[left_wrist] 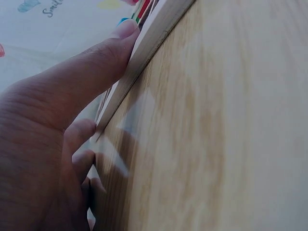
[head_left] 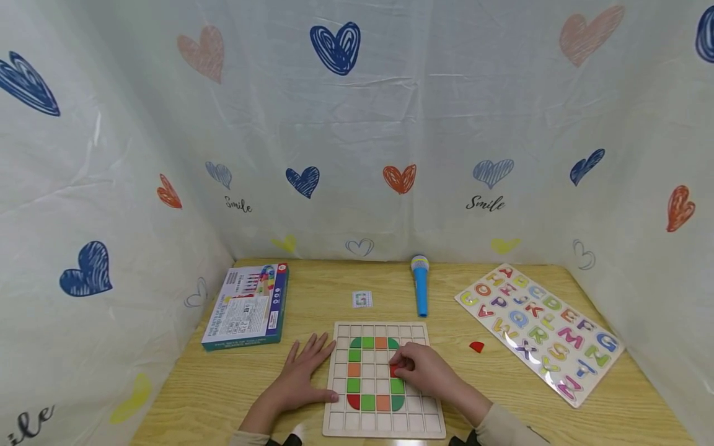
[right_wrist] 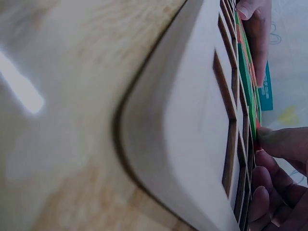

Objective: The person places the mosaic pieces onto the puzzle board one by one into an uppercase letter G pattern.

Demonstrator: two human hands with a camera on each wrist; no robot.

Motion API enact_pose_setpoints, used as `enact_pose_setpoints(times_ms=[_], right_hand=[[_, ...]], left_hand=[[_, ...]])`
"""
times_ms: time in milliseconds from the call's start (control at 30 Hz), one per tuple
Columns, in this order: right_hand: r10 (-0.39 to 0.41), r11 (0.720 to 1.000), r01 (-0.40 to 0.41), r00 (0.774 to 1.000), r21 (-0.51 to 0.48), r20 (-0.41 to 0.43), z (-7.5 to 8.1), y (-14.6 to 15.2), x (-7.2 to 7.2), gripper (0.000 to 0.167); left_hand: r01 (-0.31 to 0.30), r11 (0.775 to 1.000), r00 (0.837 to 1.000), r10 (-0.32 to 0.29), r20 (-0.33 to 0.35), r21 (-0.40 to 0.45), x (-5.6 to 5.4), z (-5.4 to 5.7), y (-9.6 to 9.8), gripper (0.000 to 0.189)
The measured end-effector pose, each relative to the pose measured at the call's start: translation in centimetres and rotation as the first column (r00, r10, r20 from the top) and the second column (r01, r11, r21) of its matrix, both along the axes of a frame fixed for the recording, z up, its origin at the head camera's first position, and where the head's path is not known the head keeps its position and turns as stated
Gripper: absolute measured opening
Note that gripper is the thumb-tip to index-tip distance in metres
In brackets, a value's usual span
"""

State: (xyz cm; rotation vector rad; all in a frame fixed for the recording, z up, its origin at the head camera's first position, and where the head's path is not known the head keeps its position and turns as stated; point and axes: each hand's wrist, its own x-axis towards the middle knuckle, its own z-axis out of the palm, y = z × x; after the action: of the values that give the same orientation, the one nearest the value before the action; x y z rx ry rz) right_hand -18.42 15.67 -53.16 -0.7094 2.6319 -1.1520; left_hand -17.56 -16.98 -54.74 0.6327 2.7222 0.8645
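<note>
A wooden grid board [head_left: 384,426] lies in front of me, with a ring of green, orange and red tiles set in its cells. Over the right side of that ring, my right hand [head_left: 426,371] pinches a red tile [head_left: 393,371] between thumb and curled fingers, right at the cells. In the right wrist view the thumb [right_wrist: 284,142] meets red at the board's surface. My left hand [head_left: 298,378] lies spread at the board's left side, its thumb [left_wrist: 103,60] resting on the edge. A red quarter-round tile [head_left: 476,347] lies on the table to the right.
Behind the board lies a small patterned card [head_left: 362,299], with a blue toy microphone [head_left: 421,288] to its right. A game box [head_left: 246,306] sits at the back left. An alphabet puzzle board [head_left: 541,331] lies slanted on the right. A heart-print curtain [head_left: 357,136] surrounds the table.
</note>
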Motion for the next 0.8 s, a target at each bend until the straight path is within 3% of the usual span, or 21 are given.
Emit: enact_pose_setpoints(times_ms=[267, 433, 600, 800], right_hand=[[-0.014, 1.0, 0.014, 1.0, 0.019, -0.014, -0.05, -0.07, 0.06, 0.002], [-0.013, 1.0, 0.014, 1.0, 0.02, -0.02, 0.14, -0.08, 0.12, 0.011], [-0.02, 1.0, 0.02, 0.999, 0.018, -0.035, 0.2, 0.0, 0.26, 0.001], [-0.054, 0.998, 0.055, 0.998, 0.013, -0.041, 0.3, 0.85, 0.4, 0.006]], left_hand=[[0.001, 1.0, 1.0, -0.001, -0.001, 0.006, -0.01, 0.0, -0.04, 0.107], [0.003, 1.0, 1.0, -0.003, -0.004, 0.001, -0.01, 0.06, -0.02, 0.107], [0.009, 1.0, 1.0, -0.009, -0.004, 0.026, -0.02, 0.26, 0.06, 0.107], [0.011, 0.999, 1.0, -0.011, 0.0, 0.036, 0.07, 0.35, 0.05, 0.107]])
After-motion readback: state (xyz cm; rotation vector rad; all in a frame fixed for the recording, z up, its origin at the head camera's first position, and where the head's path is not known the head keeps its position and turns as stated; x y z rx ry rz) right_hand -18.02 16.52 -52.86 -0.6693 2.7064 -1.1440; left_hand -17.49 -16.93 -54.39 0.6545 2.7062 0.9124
